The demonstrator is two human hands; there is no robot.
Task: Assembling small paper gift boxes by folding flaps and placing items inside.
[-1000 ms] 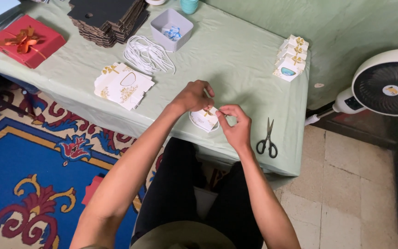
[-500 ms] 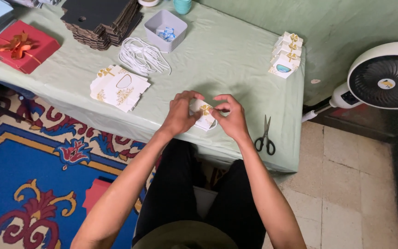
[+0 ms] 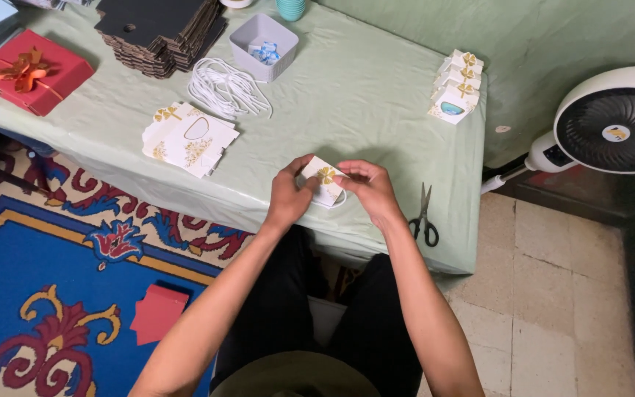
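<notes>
Both hands hold one small white paper box with a gold bow print [image 3: 324,181] just above the near edge of the green-covered table [image 3: 361,95]. My left hand [image 3: 290,195] grips its left side with fingers curled round it. My right hand [image 3: 370,190] pinches its right side. A white cord loop shows under the box. Black-handled scissors [image 3: 424,216] lie on the cloth just right of my right hand.
A pile of flat white box blanks [image 3: 189,137] lies to the left, white cords [image 3: 227,89] and a grey tray [image 3: 263,46] behind. Finished small boxes [image 3: 457,87] stand at the far right, black card stacks [image 3: 162,28] and a red gift box [image 3: 29,71] far left. A white fan [image 3: 611,121] is on the floor.
The hands have closed in round the small box and lifted it slightly, turning its gold-bow face up. The view has shifted a little.
</notes>
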